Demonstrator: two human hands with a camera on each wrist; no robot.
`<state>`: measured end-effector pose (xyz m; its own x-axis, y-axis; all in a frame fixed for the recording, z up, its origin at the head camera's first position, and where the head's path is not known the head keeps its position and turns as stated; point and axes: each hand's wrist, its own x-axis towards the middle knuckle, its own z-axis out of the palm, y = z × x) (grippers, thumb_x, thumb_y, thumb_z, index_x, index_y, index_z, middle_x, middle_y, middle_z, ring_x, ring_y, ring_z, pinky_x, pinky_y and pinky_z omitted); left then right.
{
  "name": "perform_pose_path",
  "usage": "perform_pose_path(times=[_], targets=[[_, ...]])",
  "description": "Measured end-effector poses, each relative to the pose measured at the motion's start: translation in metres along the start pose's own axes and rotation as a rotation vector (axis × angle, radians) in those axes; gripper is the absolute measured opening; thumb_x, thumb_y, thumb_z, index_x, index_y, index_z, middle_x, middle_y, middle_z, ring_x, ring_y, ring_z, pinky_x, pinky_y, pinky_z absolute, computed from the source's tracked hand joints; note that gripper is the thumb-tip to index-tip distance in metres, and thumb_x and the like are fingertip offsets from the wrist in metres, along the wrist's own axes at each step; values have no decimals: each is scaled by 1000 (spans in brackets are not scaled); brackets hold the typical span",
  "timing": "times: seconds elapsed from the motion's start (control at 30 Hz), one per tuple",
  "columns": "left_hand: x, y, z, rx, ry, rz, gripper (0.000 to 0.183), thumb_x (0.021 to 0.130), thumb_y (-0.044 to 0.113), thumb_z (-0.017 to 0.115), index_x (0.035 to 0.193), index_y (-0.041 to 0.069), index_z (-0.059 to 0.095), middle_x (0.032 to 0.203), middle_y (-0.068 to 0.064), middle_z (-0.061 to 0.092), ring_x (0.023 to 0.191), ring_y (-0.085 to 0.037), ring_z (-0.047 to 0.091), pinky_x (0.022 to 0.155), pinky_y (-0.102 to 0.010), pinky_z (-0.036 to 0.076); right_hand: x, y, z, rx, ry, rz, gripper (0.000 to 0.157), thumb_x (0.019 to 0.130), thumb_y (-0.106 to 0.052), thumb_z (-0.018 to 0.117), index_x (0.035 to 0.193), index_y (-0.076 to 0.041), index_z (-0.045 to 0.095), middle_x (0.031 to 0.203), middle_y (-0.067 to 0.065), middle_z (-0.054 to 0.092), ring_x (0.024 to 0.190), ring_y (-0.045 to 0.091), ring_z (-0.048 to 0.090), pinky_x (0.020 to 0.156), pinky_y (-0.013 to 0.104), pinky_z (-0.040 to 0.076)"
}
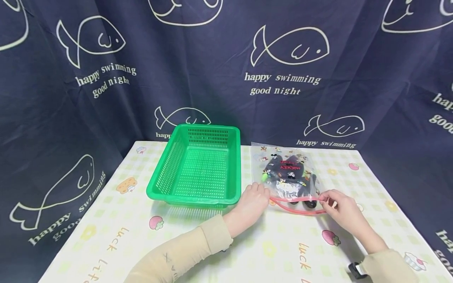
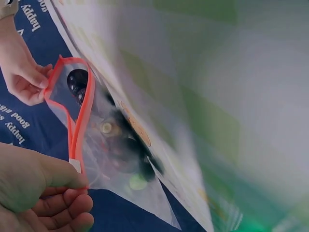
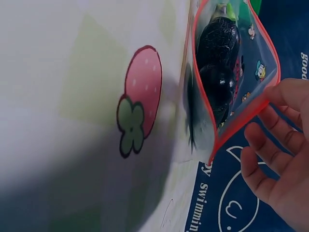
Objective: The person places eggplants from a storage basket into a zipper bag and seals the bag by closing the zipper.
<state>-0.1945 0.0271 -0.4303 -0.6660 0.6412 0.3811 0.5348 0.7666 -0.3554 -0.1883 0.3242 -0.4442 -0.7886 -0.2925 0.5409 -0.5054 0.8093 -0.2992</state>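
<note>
A clear zip bag with cartoon prints and a red zip edge lies at the right of the table, its mouth spread towards me. Inside are several dark, glossy eggplants, one showing a green stem end. My left hand pinches the left end of the red edge, beside a whitish zip slider. At the other end, my right hand pinches the red edge between thumb and forefinger; its other fingers are loosely bent in the right wrist view. The bag's printed film partly hides the eggplants in the head view.
A green plastic basket with slotted walls stands left of the bag, close to my left hand. Under both is a checked tablecloth with fruit prints. A dark blue curtain hangs behind the table's back edge.
</note>
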Motion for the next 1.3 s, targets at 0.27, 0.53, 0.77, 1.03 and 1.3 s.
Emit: perform_pose_path(times=[0.27,0.53,0.77,1.03,1.3], targets=[[0,-2,0,13,52,5,7,77,8,62,81,14,63,71,4,54,64,-10,43,56,-22,36,-3,-2,-1,-63,-74,21,23,72,-2,73,83,-19,62,76,-11,57,64,8,52,50,20,38],[2,-3,-1,6,54,12,5,80,10,63,81,14,65,71,4,55,64,-10,45,56,-22,38,7,-15,-5,-98,-33,21,27,70,-10,76,94,-13,62,87,-3,59,73,17,54,52,28,42],[3,-4,-2,-8,64,9,6,79,9,62,81,13,65,71,3,55,64,-11,44,56,-22,37,29,-53,7,-84,15,-38,33,70,-13,75,99,-8,62,99,5,59,92,27,56,71,48,49],[3,-4,-1,-4,83,6,6,79,11,64,84,12,67,73,2,58,65,-11,46,57,-22,39,47,-91,38,-83,49,-150,29,72,-15,72,97,-8,60,96,5,59,87,23,55,72,41,49],[3,-4,-3,-14,61,-9,4,80,14,65,83,14,66,73,4,57,66,-10,47,57,-21,40,50,-103,62,-62,33,-171,26,75,-19,72,96,-11,60,94,2,58,85,21,56,68,38,50]])
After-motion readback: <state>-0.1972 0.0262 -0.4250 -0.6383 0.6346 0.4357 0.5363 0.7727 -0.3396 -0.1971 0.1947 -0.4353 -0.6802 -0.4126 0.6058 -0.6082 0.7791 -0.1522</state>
